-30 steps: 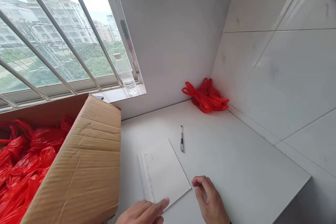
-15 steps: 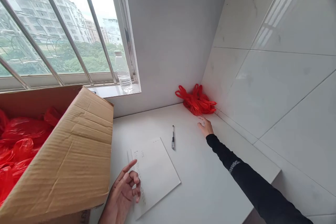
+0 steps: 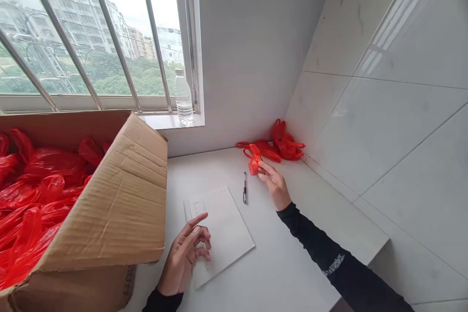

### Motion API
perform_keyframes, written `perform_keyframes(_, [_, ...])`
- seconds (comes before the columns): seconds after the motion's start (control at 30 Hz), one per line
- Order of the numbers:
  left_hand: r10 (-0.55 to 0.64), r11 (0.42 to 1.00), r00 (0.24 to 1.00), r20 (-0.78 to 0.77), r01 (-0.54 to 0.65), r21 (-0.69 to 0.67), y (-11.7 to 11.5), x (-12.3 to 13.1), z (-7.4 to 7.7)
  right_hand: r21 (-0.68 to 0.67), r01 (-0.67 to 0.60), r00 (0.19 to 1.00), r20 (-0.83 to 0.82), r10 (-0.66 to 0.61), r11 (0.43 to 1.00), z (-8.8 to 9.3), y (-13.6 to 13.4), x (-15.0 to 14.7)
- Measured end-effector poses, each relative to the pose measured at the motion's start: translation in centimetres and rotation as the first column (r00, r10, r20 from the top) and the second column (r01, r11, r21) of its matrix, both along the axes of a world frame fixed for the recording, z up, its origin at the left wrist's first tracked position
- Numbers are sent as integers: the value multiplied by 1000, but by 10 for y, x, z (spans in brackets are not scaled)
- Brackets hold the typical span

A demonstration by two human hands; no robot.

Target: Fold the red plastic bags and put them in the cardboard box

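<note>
A small red plastic bag with loop handles is pinched in my right hand, held just over the white tabletop. Behind it, more red plastic bags lie bunched in the corner. My left hand hovers over the left side of a white notepad, fingers apart and partly curled, holding nothing. Some handwriting shows along the notepad's left and top edges. Between the notepad and my right hand lies a capped black pen.
An open cardboard box full of red plastic bags stands at the left, its flap leaning toward the table. A clear water bottle is on the sill by the barred window. Tiled wall bounds the right side.
My right hand has taken a red bag from the pile and moved it left, toward the pen. The pile has spread apart. My left hand stays above the notepad; the camera view has shifted.
</note>
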State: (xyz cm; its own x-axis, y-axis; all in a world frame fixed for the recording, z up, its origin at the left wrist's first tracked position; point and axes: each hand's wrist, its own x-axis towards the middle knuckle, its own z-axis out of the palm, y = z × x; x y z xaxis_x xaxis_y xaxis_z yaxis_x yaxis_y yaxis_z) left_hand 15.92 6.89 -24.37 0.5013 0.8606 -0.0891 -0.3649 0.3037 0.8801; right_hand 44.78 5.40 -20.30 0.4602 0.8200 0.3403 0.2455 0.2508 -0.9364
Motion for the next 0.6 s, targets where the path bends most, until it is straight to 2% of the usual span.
perform_keyframes(0.07, [8,1000,1000,-21,-7,24,-2,1,0,28,-142,990,26,141,990,10,-34,-48])
perform_keyframes(0.13, [34,998,999,-35,-32,59,-4,1,-2,22,-298,952,81,295,954,16,-67,-89])
perform_keyframes(0.2, [72,992,996,-53,-66,110,-7,2,-5,-4,-519,827,250,503,855,18,-92,-115])
perform_keyframes(0.23, [88,987,994,-69,-78,138,-8,2,-6,-22,-553,791,299,533,833,17,-100,-122])
perform_keyframes(0.27, [99,983,991,-91,-83,165,-10,3,-7,-37,-544,787,324,525,839,14,-105,-125])
perform_keyframes(0.3, [105,979,988,-117,-82,187,-11,3,-7,-48,-491,818,319,479,870,11,-108,-124])
perform_keyframes(0.4, [121,970,975,-188,-76,230,-15,6,-5,-94,-244,933,247,260,965,-3,-112,-111])
perform_keyframes(0.5, [168,955,954,-246,-96,282,-20,5,0,-124,-88,957,265,118,988,-14,-121,-92])
perform_keyframes(0.6, [218,934,925,-312,-105,342,-36,-3,5,-166,-86,928,345,140,982,-20,-139,-79])
